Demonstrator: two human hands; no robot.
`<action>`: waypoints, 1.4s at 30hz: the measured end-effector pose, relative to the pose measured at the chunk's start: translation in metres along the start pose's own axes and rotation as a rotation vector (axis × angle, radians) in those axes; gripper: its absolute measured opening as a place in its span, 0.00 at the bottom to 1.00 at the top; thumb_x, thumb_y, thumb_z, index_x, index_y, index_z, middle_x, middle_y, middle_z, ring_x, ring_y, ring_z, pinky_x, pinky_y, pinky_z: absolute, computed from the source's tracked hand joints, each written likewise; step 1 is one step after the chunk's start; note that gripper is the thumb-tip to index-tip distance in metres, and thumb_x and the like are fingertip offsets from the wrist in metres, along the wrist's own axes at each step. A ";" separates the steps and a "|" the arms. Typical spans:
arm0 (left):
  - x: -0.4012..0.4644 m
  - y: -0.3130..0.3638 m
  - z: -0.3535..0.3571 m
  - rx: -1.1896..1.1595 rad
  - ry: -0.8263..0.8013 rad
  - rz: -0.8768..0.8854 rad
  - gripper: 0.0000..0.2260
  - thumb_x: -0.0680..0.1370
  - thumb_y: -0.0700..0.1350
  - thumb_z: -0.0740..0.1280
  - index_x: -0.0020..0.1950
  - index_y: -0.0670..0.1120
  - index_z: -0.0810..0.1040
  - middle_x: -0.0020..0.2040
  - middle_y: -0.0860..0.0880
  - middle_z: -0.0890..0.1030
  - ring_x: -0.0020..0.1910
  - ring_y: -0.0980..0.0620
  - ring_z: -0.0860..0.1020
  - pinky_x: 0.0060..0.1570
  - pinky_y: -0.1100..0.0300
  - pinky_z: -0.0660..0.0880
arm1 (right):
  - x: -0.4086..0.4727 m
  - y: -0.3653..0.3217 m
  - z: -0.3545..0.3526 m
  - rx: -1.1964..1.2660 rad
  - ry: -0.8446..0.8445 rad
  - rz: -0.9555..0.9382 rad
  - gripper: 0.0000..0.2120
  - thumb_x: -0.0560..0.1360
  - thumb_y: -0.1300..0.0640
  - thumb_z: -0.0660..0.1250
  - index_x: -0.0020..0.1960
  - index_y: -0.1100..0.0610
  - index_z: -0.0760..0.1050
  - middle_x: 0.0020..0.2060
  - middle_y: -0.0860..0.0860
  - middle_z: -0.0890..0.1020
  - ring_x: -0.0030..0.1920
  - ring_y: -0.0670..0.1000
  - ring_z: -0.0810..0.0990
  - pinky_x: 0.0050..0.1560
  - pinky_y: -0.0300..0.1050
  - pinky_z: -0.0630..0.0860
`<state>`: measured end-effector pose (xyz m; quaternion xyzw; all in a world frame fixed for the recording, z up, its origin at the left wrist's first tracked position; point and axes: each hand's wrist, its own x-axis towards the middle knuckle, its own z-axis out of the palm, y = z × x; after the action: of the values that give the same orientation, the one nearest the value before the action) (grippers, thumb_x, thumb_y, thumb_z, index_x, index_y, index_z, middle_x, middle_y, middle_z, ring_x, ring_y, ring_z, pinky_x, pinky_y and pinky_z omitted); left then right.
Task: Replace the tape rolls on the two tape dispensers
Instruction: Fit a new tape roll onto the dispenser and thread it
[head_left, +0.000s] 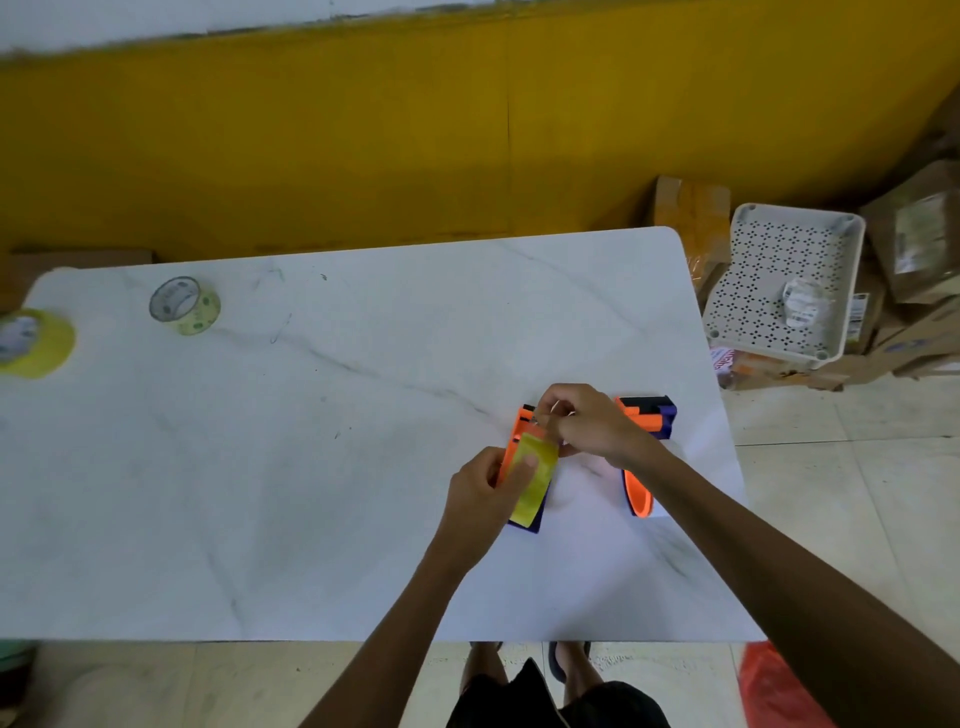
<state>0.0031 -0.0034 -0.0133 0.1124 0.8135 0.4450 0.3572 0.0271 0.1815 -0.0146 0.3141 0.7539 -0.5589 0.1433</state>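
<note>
Two tape dispensers, orange and blue, lie on the white marbled bench (311, 467) near its right edge. Near dispenser (514, 441) carries a yellowish tape roll (535, 483) already seated on it. Left hand (483, 493) has its grip closed around the dispenser body and roll, thumb pressed on the roll face; judged to steady it and stop the roll turning. Right hand (582, 421) is at the dispenser's front end, fingertips pinched together, apparently on the free end of the tape; the strip itself is too small to confirm. Likely step: threading the tape toward the cutter.

Second dispenser (644, 415) lies just right of the right forearm, untouched, partly hidden; cannot tell whether it has a roll.

Two more rolls stand well apart at the far left of the bench: a clear-cored roll (184, 305) and a yellow roll (34, 343) at the bench edge. One presumably for the second dispenser.

Off the bench, right: perforated white tray (779, 260) on cardboard boxes
</note>
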 end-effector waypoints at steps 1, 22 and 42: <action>-0.002 -0.005 0.001 0.013 -0.030 0.022 0.16 0.76 0.57 0.67 0.43 0.44 0.76 0.35 0.50 0.75 0.32 0.56 0.70 0.32 0.64 0.68 | 0.002 0.001 0.003 -0.016 0.002 0.003 0.06 0.74 0.64 0.64 0.44 0.57 0.79 0.38 0.53 0.79 0.44 0.58 0.82 0.45 0.54 0.84; 0.004 -0.022 0.010 0.053 0.044 -0.025 0.18 0.76 0.56 0.69 0.36 0.44 0.71 0.30 0.51 0.70 0.29 0.56 0.67 0.30 0.63 0.65 | 0.024 0.002 0.030 -0.697 0.136 -0.035 0.05 0.72 0.60 0.69 0.44 0.60 0.82 0.50 0.57 0.72 0.54 0.59 0.71 0.50 0.52 0.76; 0.007 -0.018 0.012 0.136 0.109 -0.051 0.22 0.72 0.61 0.70 0.38 0.42 0.72 0.31 0.50 0.71 0.28 0.54 0.68 0.30 0.62 0.67 | 0.035 0.017 0.013 -0.809 -0.026 -0.382 0.10 0.77 0.58 0.63 0.39 0.60 0.68 0.44 0.59 0.69 0.45 0.56 0.69 0.49 0.54 0.69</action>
<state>0.0081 -0.0025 -0.0354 0.0914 0.8626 0.3850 0.3153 0.0093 0.1833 -0.0516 0.0806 0.9546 -0.2392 0.1584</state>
